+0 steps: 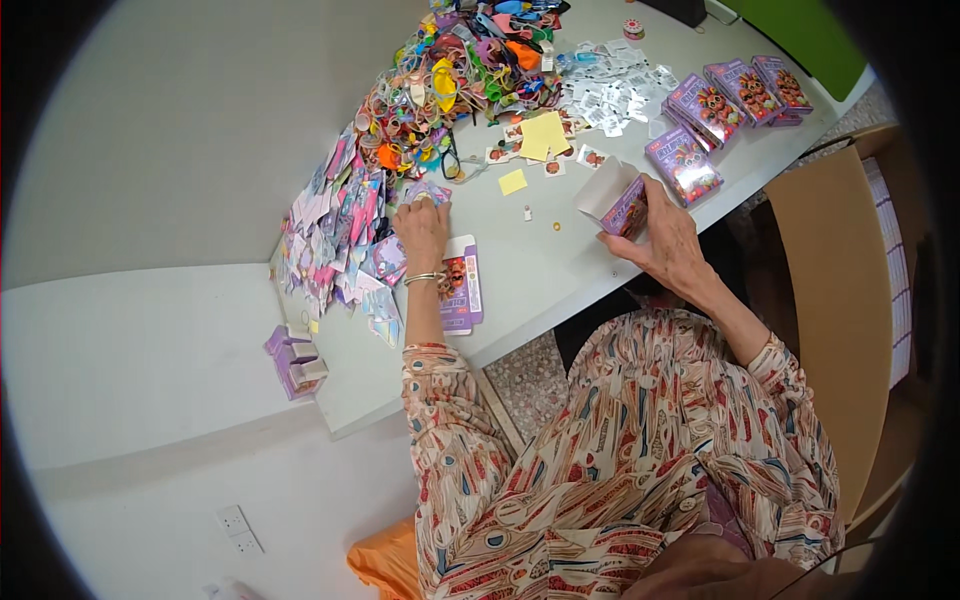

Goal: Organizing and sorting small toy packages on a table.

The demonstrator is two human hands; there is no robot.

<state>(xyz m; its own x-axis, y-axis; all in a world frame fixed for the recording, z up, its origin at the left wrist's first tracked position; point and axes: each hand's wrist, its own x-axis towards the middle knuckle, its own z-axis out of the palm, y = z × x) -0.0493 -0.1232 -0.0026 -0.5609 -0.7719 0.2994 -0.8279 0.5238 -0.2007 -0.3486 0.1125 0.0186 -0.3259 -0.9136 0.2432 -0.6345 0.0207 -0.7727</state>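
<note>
In my right hand [668, 238] is a small purple carton [627, 208], its white flap standing open. My fingers and thumb are wrapped round its right side and lower edge. At the left, my left hand [422, 228] has its fingers curled down on a shiny purple packet [430, 190] by the pile's edge. Underneath my left wrist lies a flattened purple carton [457, 290] with a printed front. A heap of glossy pink and purple packets [340, 225] spreads left of that hand. Beyond it rises a mound of colourful bands and trinkets [440, 90].
Several filled purple cartons [715, 108] stand at the table's right. Small clear packets [620, 90] lie at the back, near yellow paper [543, 136] and little picture cards [590, 156]. More purple cartons [295, 362] sit at the left edge. A large cardboard box [825, 290] stands right.
</note>
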